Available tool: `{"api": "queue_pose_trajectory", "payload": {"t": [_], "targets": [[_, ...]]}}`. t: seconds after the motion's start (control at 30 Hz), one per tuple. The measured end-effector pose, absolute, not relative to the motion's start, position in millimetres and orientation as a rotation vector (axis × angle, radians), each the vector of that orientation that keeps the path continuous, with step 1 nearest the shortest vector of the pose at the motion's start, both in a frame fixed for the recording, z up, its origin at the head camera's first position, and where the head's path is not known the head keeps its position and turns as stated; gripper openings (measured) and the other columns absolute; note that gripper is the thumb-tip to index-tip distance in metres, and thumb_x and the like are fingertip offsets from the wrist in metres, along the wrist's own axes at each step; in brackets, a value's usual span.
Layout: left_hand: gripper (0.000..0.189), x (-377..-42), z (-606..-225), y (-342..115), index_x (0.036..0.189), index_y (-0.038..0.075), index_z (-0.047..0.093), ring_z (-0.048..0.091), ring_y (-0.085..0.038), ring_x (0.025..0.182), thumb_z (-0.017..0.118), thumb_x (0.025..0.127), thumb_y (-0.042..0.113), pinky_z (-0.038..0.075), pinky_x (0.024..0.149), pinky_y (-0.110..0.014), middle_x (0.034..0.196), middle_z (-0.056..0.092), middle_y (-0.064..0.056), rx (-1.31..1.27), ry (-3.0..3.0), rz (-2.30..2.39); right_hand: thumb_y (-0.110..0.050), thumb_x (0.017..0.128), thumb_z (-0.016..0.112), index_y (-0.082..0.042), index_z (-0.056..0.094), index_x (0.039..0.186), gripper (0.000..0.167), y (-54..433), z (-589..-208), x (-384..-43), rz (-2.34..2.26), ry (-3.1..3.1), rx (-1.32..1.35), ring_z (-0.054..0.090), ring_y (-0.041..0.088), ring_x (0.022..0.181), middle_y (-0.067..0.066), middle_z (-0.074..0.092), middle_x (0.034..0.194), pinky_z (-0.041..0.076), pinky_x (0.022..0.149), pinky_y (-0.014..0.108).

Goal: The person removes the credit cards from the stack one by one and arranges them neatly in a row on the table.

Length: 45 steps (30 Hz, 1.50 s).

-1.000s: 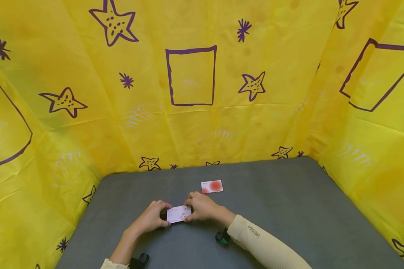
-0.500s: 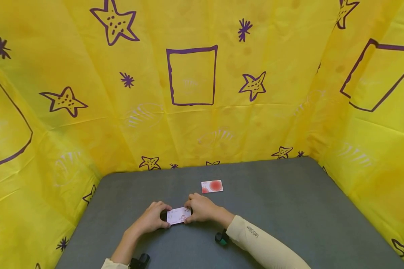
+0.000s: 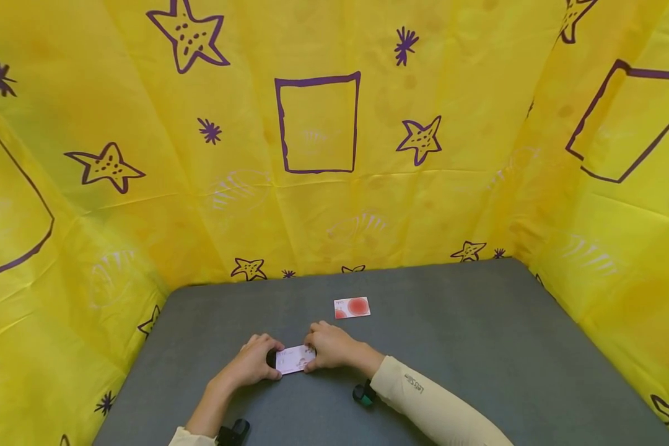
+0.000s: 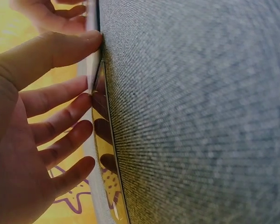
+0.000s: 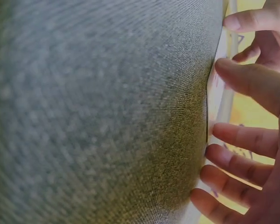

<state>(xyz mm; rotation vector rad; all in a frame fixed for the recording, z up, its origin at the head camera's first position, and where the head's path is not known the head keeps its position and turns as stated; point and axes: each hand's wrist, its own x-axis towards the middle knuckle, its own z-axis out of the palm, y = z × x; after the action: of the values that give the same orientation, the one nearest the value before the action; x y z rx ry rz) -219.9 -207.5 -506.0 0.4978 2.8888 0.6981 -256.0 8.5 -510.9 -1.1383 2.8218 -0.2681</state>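
Note:
My two hands hold a small white card with pink print by its short ends, low over the grey table. The left hand pinches the left end; a dark glossy thing shows just under it. The right hand pinches the right end. In the left wrist view the thumb and fingers bracket the card's edge beside a shiny strip. In the right wrist view the card lies between the fingers and the thumb.
A second white card with a red disc lies flat farther back on the table. Yellow cloth walls with purple stars close in the back and both sides. Small camera units sit at my wrists.
Both hands and the card have slid very slightly toward me; the grip looks the same. The red-disc card has not moved.

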Motion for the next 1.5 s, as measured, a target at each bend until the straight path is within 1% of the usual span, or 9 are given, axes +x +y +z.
{"api": "queue_pose_trajectory", "payload": {"t": [0.17, 0.3, 0.57, 0.83, 1.03, 1.5], "targets": [[0.044, -220.0, -507.2, -206.5, 0.100, 0.009, 0.069, 0.051, -0.024, 0.098, 0.088, 0.061, 0.014, 0.039, 0.088, -0.050, 0.097, 0.061, -0.002, 0.497, 2.909, 0.685, -0.047, 0.075, 0.080, -0.021, 0.072, 0.104, 0.040, 8.2, -511.3, -256.6, -0.220, 2.831, -1.136, 0.046, 0.007, 0.082, -0.006, 0.056, 0.095, 0.037, 0.066, 0.019], [0.044, -220.3, -507.7, -206.2, 0.100, 0.009, 0.069, 0.050, -0.023, 0.098, 0.088, 0.061, 0.015, 0.039, 0.086, -0.048, 0.096, 0.060, -0.001, 0.507, 2.916, 0.667, -0.046, 0.073, 0.082, -0.020, 0.072, 0.103, 0.041, 9.5, -510.4, -255.9, -0.212, 2.825, -1.142, 0.045, 0.007, 0.080, -0.006, 0.055, 0.092, 0.037, 0.066, 0.019], [0.044, -220.8, -507.2, -208.3, 0.100, 0.009, 0.069, 0.050, -0.023, 0.098, 0.088, 0.062, 0.014, 0.040, 0.087, -0.048, 0.097, 0.061, -0.001, 0.524, 2.912, 0.665, -0.045, 0.073, 0.082, -0.019, 0.072, 0.101, 0.039, 8.9, -513.1, -256.1, -0.226, 2.833, -1.184, 0.048, 0.007, 0.083, -0.006, 0.056, 0.092, 0.040, 0.069, 0.019], [0.043, -222.5, -509.0, -212.7, 0.103, 0.009, 0.069, 0.049, -0.021, 0.099, 0.087, 0.064, 0.013, 0.040, 0.089, -0.047, 0.099, 0.060, 0.000, 0.527, 2.866, 0.676, -0.045, 0.075, 0.081, -0.020, 0.072, 0.105, 0.039, 7.1, -512.0, -255.4, -0.233, 2.808, -1.161, 0.045, 0.006, 0.082, -0.006, 0.055, 0.092, 0.037, 0.067, 0.019], [0.043, -223.8, -509.4, -214.8, 0.103, 0.009, 0.068, 0.049, -0.022, 0.100, 0.087, 0.064, 0.013, 0.040, 0.089, -0.047, 0.099, 0.060, 0.000, 0.546, 2.875, 0.670, -0.044, 0.077, 0.079, -0.020, 0.071, 0.109, 0.040, 7.3, -512.1, -255.8, -0.273, 2.785, -1.166, 0.044, 0.006, 0.081, -0.006, 0.055, 0.094, 0.035, 0.066, 0.018], [0.045, -223.4, -506.7, -213.6, 0.105, 0.009, 0.069, 0.049, -0.021, 0.100, 0.087, 0.064, 0.015, 0.042, 0.090, -0.046, 0.100, 0.060, -0.001, 0.529, 2.848, 0.685, -0.045, 0.079, 0.078, -0.021, 0.070, 0.112, 0.041, 10.5, -510.6, -255.9, -0.324, 2.754, -1.156, 0.044, 0.005, 0.081, -0.007, 0.055, 0.093, 0.036, 0.067, 0.017]]}}
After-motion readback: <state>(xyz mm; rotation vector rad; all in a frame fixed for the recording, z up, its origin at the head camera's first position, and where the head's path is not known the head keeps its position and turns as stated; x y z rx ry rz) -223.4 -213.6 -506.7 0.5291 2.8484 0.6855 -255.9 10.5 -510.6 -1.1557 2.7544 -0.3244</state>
